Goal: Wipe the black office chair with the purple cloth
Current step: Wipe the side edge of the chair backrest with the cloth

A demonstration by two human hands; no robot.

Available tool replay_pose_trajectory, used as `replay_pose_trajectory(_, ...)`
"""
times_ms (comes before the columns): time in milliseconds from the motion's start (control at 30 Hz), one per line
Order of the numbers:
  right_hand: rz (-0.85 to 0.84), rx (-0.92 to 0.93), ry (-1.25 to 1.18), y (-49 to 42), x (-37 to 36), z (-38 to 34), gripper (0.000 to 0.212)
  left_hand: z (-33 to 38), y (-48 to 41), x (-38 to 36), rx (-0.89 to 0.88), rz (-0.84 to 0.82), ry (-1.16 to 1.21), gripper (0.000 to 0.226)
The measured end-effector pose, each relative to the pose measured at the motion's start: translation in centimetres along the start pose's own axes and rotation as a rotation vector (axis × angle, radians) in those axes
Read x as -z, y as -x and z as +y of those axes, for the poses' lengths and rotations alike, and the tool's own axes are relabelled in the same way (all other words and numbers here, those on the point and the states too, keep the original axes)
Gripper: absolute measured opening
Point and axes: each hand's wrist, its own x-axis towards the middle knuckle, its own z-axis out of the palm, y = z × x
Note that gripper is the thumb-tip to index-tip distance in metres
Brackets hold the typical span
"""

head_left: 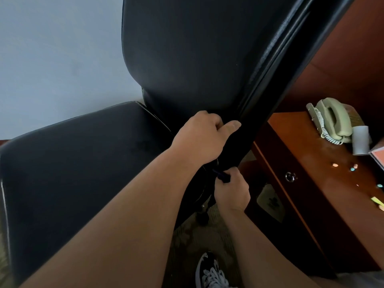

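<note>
Office chair [197, 48], black, padded: the backrest rises above both hands, and the seat [83, 163] is spread to the left of the left forearm. Left hand [205, 138]: curled round the near edge of the backrest close to its base, with the thumb laid along that edge and the fingertips hidden behind it. Right hand [231, 190]: placed just below the left hand and apart from it, fingers clamped on the purple cloth [223, 176]. Cloth: only a small dark fold is seen, projecting from the top of the right fist, between the two hands, at the shadowed lower edge of the chair; contact with the chair cannot be told. Worktop [311, 163]: reddish-brown wood, to the right of the right hand, with a round metal lock [289, 176] set in it near that hand. Telephone [330, 119]: beige, coiled cord, on the worktop well to the right of the left hand. White cylinder [360, 140]: upright, just beside the telephone. Small coloured bits [353, 168]: scattered on the worktop. Shoe [209, 273]: black and white, white laces, below the right hand on patterned carpet [203, 231]. Wall [62, 48]: pale grey, above and left of the left hand.
</note>
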Motion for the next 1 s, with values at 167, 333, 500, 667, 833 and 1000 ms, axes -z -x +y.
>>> replay_pose_trajectory(167, 0.063, -0.005, -0.173, 0.1, 0.2, -0.3, 0.008, -0.2, -0.1, 0.0, -0.001, 0.009, -0.018, 0.049)
replay_pose_trajectory(333, 0.146, -0.071, -0.46, 0.2, 0.4, -2.4, 0.011, -0.2, -0.2, 0.0, -0.016, 0.011, -0.02, 0.049)
replay_pose_trajectory(500, 0.061, -0.183, -0.478, 0.6, -0.2, -2.0, 0.017, -0.2, -0.2, 0.0, -0.021, 0.018, -0.03, 0.05)
replay_pose_trajectory(667, 0.095, -0.179, -0.548, 0.1, 0.8, -2.7, 0.014, -0.3, -0.4, 0.0, -0.011, 0.012, -0.036, 0.051)
replay_pose_trajectory(833, 0.106, -0.124, -0.592, 0.5, 1.1, -3.0, 0.015, -0.3, -0.3, 0.1, -0.011, 0.009, -0.026, 0.051)
replay_pose_trajectory(1000, 0.027, -0.238, -0.465, -0.2, 0.7, -2.1, 0.019, -0.3, -0.3, 0.0, -0.001, 0.009, -0.026, 0.05)
